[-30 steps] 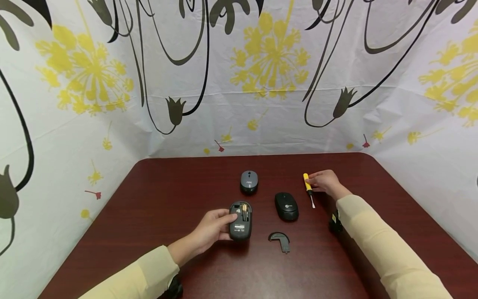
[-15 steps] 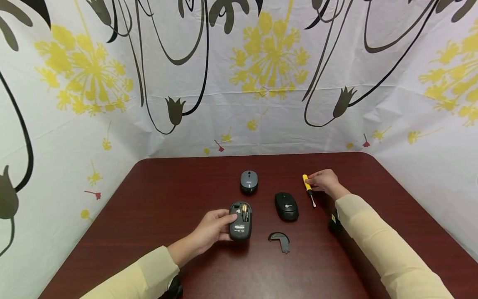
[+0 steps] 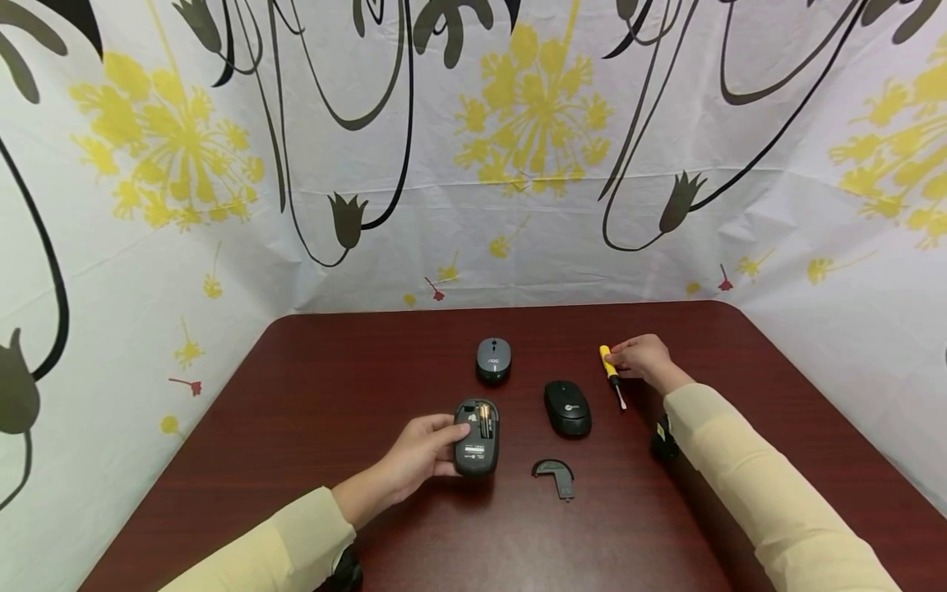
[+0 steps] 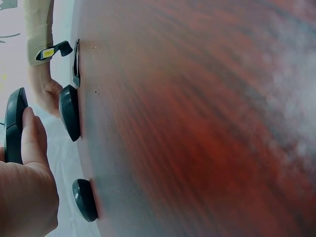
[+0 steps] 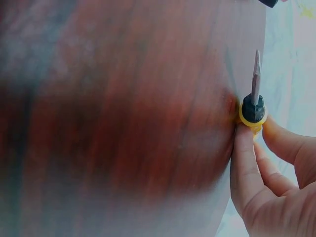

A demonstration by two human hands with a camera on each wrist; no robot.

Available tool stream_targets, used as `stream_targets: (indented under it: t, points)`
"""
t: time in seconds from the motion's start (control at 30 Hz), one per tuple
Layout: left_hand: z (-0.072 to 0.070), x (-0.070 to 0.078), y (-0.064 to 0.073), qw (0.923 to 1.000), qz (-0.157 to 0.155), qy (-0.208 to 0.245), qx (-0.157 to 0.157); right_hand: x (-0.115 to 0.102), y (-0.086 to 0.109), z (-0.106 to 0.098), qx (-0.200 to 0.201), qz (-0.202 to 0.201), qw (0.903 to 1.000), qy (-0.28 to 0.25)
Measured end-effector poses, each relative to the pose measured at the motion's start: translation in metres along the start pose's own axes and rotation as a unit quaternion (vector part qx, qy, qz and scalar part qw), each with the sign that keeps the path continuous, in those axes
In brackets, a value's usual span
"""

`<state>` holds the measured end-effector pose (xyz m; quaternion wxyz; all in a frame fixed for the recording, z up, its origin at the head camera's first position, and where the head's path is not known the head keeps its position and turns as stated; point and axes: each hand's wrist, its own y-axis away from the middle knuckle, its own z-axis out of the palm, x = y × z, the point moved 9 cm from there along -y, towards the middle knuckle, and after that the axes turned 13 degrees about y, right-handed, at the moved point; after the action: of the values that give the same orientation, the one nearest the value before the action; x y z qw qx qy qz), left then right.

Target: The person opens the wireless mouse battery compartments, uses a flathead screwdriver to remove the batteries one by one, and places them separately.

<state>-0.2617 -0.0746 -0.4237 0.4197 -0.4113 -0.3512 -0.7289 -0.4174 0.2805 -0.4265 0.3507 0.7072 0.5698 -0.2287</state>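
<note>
My left hand (image 3: 416,452) grips a dark computer mouse (image 3: 477,455) by its left side, underside facing up. Its battery bay is uncovered, and a battery (image 3: 485,418) shows inside. In the left wrist view the same mouse (image 4: 15,126) is seen edge-on, raised off the table. At the right, my right hand (image 3: 645,362) pinches the yellow handle of a screwdriver (image 3: 609,362), whose metal tip points toward the near side. The right wrist view looks along the screwdriver (image 5: 255,106), between thumb and fingers close to the tabletop.
A grey mouse (image 3: 493,360) stands at the back middle of the dark red table (image 3: 355,370). Between the two hands sits a black mouse (image 3: 567,409). Nearer lies a hook-shaped battery cover (image 3: 556,478). A patterned cloth (image 3: 444,205) hangs behind the table.
The screwdriver has turned very slightly in the right hand, its handle end shifting a little left and down since a second ago. The left hand and its mouse have stayed still.
</note>
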Motion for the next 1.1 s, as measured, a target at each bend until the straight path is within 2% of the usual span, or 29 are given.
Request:
stream_targets:
  t: [0.3, 0.47, 0.83, 1.1]
  points:
    - [0.001, 0.000, 0.000, 1.0000, 0.001, 0.001, -0.001, 0.000, 0.002, -0.004, -0.007, 0.000, 1.0000, -0.007]
    - [0.001, 0.001, 0.000, 1.0000, -0.001, -0.004, -0.002, -0.007, 0.008, -0.011, -0.008, -0.023, 0.9995, -0.020]
    - [0.003, 0.001, 0.001, 1.0000, -0.006, -0.004, -0.004, -0.035, 0.030, -0.004, -0.065, -0.071, 0.9939, -0.054]
    - [0.004, -0.001, 0.000, 1.0000, -0.008, 0.003, -0.002, -0.066, 0.056, 0.009, -0.100, -0.134, 0.9842, -0.058]
